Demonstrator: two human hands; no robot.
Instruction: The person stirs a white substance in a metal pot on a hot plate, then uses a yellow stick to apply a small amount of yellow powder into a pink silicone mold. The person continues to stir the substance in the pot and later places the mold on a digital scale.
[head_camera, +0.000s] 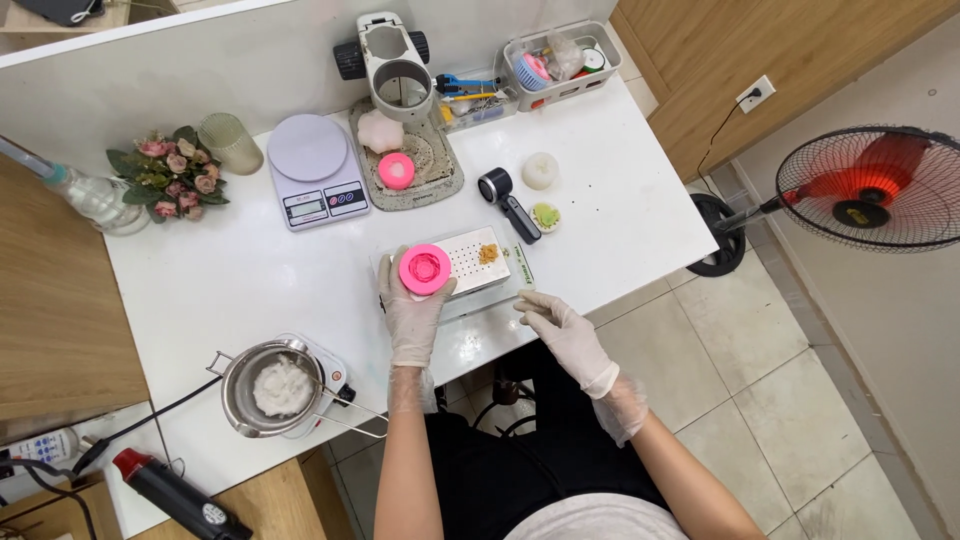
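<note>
My left hand (412, 310), in a clear glove, grips a round pink flower-shaped mould (425, 269) over the left part of a white perforated box (470, 262). A small heap of tan granules (488, 254) lies on the box's right end. My right hand (558, 325), also gloved, rests at the table's front edge beside the box, fingers curled, pinching the tip of a thin green-and-white strip (523, 268).
A metal pot of white wax (272, 390) sits on a small hot plate at front left. Behind are a digital scale (315, 170), a second pink mould (396, 171) on a mat, a black handled tool (508, 205), a white candle (540, 171), flowers (172, 175), a fan (865, 188).
</note>
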